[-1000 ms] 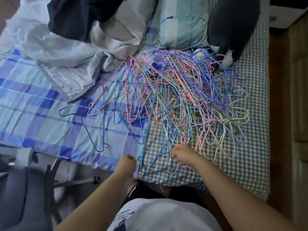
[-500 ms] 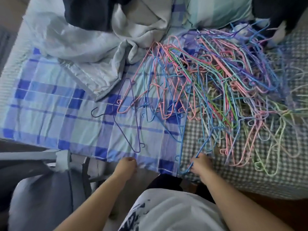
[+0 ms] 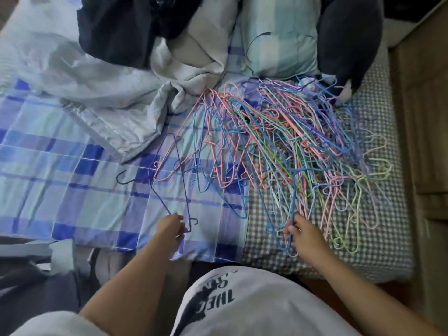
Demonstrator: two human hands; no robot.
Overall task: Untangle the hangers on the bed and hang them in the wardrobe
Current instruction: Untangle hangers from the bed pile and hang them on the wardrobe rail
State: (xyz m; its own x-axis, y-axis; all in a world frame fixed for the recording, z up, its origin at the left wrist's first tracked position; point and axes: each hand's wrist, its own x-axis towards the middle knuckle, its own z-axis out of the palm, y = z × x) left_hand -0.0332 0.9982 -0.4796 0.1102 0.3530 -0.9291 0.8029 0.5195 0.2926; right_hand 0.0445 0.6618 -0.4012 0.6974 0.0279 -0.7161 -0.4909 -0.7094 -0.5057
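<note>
A tangled heap of thin wire hangers (image 3: 286,141) in pink, blue, purple, green and pale yellow covers the right half of the bed (image 3: 60,170). One dark purple hanger (image 3: 180,175) lies apart on the plaid sheet, left of the heap. My left hand (image 3: 171,227) pinches that purple hanger at its near corner. My right hand (image 3: 303,232) grips a blue hanger (image 3: 293,202) at the heap's near edge, and the far end of this hanger is still woven into the heap. No wardrobe is visible.
A crumpled pale quilt (image 3: 97,88) and dark clothing (image 3: 126,27) lie at the back left, with a pale green pillow (image 3: 278,40) and a dark cushion (image 3: 349,35) behind the heap. Wooden floor (image 3: 426,141) runs along the right. A grey chair (image 3: 31,282) stands near left.
My left hand has come up from the bed's edge and taken the purple hanger's corner. My right hand has shifted its grip along the blue hanger. The view has swung back right.
</note>
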